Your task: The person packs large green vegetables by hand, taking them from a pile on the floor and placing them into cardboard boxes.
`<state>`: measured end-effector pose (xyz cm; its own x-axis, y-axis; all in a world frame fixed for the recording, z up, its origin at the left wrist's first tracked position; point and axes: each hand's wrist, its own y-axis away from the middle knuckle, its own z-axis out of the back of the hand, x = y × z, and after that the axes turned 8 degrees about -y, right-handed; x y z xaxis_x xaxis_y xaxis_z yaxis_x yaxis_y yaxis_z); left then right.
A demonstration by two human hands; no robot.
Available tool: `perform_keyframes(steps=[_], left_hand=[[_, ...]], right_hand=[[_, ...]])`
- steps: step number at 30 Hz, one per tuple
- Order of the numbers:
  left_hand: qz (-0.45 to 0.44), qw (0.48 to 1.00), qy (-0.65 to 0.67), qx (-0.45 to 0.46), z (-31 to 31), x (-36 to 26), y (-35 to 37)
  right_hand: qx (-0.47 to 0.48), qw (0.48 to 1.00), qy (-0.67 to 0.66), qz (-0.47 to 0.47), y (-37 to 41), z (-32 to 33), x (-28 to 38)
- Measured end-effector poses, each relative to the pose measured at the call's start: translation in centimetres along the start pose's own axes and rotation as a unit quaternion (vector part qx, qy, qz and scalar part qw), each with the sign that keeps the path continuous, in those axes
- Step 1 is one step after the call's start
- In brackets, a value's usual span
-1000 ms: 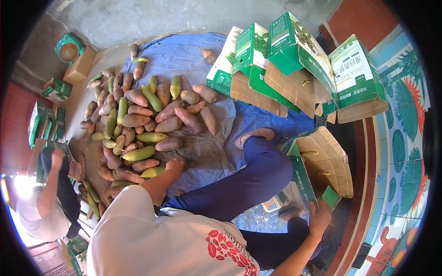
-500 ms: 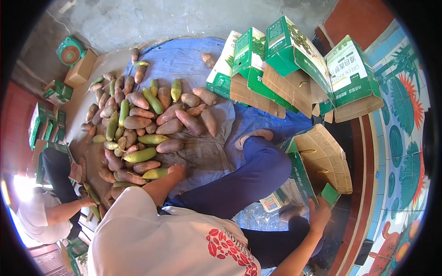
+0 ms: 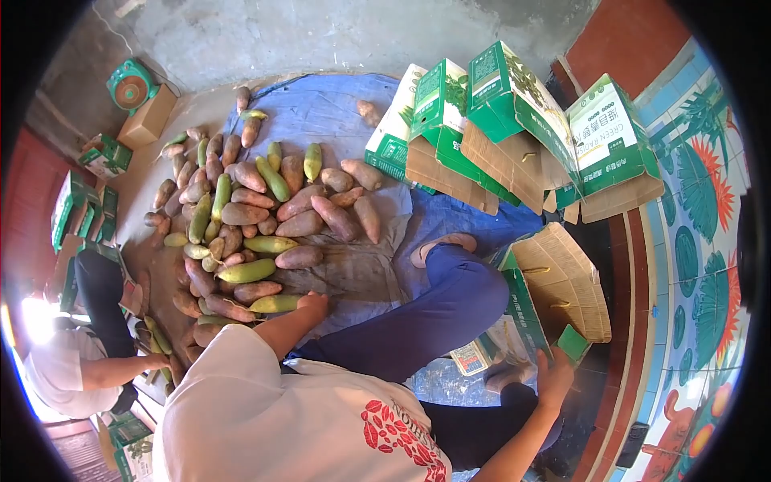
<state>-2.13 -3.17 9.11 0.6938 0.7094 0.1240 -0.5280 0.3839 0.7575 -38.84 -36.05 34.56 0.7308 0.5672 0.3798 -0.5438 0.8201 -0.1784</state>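
My left hand (image 3: pixel 312 305) is closed at the end of a green radish (image 3: pixel 275 304), at the near edge of a large pile of green and reddish-brown radishes (image 3: pixel 245 214) on a tarp. My right hand (image 3: pixel 555 371) is at the near side of an open green carton (image 3: pixel 562 277), its fingers on a green flap (image 3: pixel 573 343). The carton stands by my bent leg, its brown inner flap raised. What lies inside is mostly hidden.
Several green-and-white cartons (image 3: pixel 614 153) with hanging brown flaps stand at the back right on the blue tarp (image 3: pixel 321 100). A co-worker (image 3: pixel 72 369) sits at the far left, a hand at other radishes. A green fan (image 3: pixel 131 87) stands on a brown box (image 3: pixel 148 120).
My left hand has closed more on the end of the green radish. The co-worker's hand has moved slightly down. The whole view has shifted a little.
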Motion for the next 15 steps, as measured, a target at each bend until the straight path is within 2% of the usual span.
perform_keyframes(steps=[2,5,7,11,15], left_hand=[[-0.012,1.0,-0.012,-0.004,0.3,0.3,0.0],[0.002,0.997,0.056,0.043,1.6,1.7,-0.6],[0.006,0.993,0.115,0.027,2.2,2.6,-0.3],[0.041,0.96,0.274,-0.032,5.2,3.7,1.2],[0.064,0.925,0.359,-0.108,6.3,5.5,0.4]], right_hand=[[-0.004,1.0,-0.004,0.01,0.0,0.1,-0.1],[-0.002,1.0,-0.024,0.015,0.1,0.2,-0.3],[0.015,0.999,-0.051,-0.008,0.0,0.5,-0.1],[-0.016,0.999,-0.04,0.029,0.0,0.7,0.3],[-0.075,0.995,-0.011,0.063,-0.3,0.8,0.3]])
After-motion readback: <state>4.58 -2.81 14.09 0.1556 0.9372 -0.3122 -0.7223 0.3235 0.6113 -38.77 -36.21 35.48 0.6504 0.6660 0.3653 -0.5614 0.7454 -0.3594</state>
